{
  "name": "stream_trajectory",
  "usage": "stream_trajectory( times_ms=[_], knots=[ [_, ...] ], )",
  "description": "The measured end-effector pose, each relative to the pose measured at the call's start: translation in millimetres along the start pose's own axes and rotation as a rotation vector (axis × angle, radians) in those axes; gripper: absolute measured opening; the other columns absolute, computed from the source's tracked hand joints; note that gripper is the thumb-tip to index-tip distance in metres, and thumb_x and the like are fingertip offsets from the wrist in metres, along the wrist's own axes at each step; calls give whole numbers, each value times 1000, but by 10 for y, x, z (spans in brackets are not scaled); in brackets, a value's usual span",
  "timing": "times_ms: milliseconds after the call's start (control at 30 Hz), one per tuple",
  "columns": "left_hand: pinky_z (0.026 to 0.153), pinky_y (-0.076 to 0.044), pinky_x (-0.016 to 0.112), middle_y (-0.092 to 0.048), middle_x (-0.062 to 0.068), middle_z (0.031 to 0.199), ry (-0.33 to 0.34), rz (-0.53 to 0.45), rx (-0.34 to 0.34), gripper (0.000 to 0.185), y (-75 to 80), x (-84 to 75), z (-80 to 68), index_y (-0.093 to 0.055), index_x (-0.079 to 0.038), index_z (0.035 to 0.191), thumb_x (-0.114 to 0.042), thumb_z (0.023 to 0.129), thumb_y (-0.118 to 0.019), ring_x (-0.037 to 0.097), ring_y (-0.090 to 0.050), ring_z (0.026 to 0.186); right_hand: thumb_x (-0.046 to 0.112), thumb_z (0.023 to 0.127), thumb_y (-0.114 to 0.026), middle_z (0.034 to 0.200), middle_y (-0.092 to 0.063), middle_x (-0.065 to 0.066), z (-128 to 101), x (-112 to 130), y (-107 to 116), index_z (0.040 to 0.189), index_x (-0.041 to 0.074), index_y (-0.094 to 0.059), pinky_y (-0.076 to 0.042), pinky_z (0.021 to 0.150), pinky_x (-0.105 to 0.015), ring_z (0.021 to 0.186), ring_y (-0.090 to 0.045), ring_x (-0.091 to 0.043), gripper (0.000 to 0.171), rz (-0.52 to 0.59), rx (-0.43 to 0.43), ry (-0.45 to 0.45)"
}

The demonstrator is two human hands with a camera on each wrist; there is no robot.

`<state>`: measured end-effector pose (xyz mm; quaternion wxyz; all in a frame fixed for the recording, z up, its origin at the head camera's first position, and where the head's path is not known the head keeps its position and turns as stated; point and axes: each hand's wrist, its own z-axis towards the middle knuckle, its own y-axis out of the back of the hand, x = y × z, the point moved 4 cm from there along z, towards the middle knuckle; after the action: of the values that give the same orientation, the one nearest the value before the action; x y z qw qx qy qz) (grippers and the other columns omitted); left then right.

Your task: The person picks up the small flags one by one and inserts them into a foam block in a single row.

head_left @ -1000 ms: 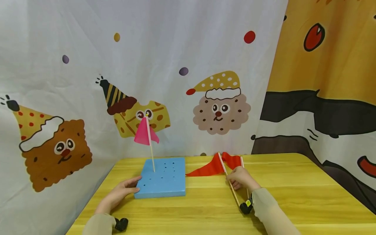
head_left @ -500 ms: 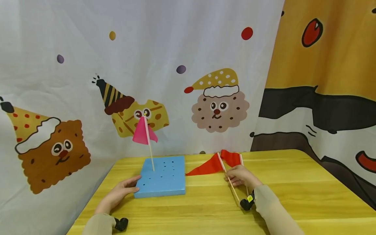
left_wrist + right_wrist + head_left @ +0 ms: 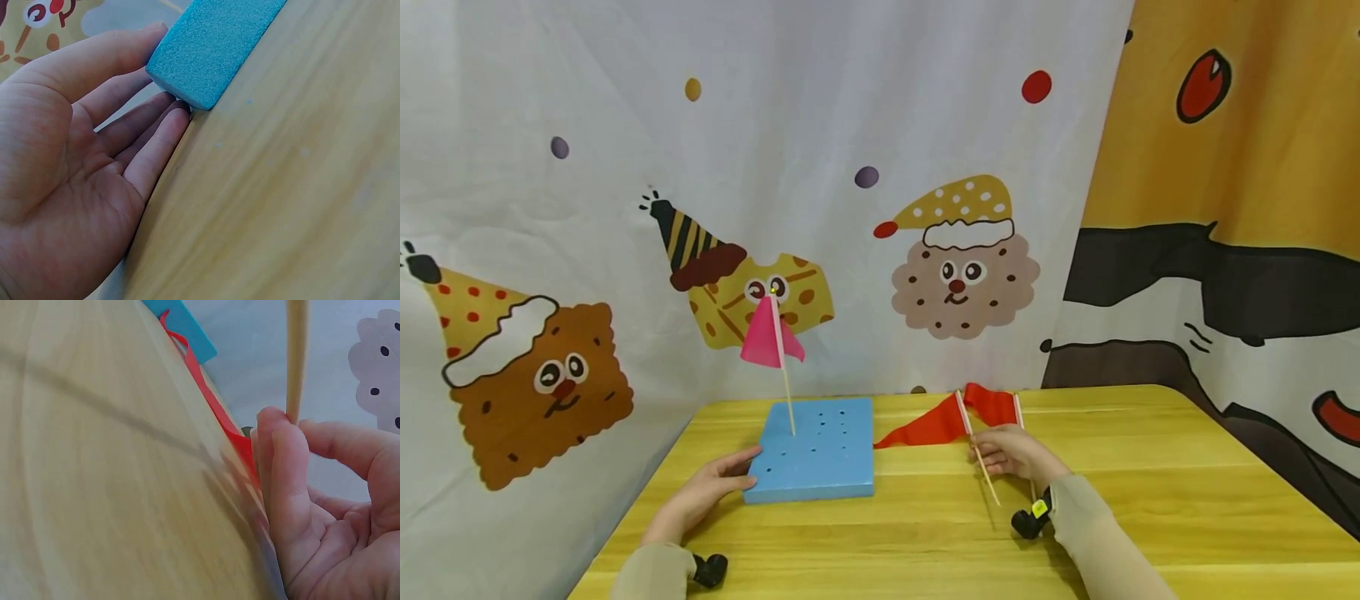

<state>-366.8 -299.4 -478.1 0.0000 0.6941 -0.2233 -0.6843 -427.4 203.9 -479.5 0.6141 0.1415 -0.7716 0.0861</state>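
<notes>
My left hand [image 3: 707, 492] touches the left edge of a blue foam board [image 3: 812, 467], fingers fairly straight and thumb at the corner, as the left wrist view shows. Standing upright in the board is a pink flag [image 3: 763, 337] on a thin stick. My right hand [image 3: 1011, 454] pinches the wooden stick [image 3: 297, 356] of a red pennant flag [image 3: 928, 423] between thumb and fingertips. The stick's lower end slants toward me, and its shadow falls on the tabletop. Behind the hand is a second red flag [image 3: 991, 406], its stick partly hidden.
Several small dark holes dot the board's top. The wooden table [image 3: 925, 542] carries everything. A white curtain [image 3: 820, 100] with cartoon prints hangs right behind the table's far edge. Black wrist cameras are worn on both wrists.
The red flag's stick has shifted slightly left in my right hand, and its lower end has come up from near the wrist camera. My left hand and the board have stayed put.
</notes>
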Motion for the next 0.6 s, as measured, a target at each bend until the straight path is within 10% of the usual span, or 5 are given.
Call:
stream_trajectory(
  times_ms=[600],
  knots=[
    [109, -28, 57, -26, 28, 153, -12, 1, 11, 66, -2, -3, 0, -34, -2, 150, -23, 95, -64, 45, -23, 139, 8, 96, -59, 100, -67, -19, -70, 363, -109, 137, -12, -41, -59, 62, -34, 73, -71, -28, 49, 50, -1, 71]
  ],
)
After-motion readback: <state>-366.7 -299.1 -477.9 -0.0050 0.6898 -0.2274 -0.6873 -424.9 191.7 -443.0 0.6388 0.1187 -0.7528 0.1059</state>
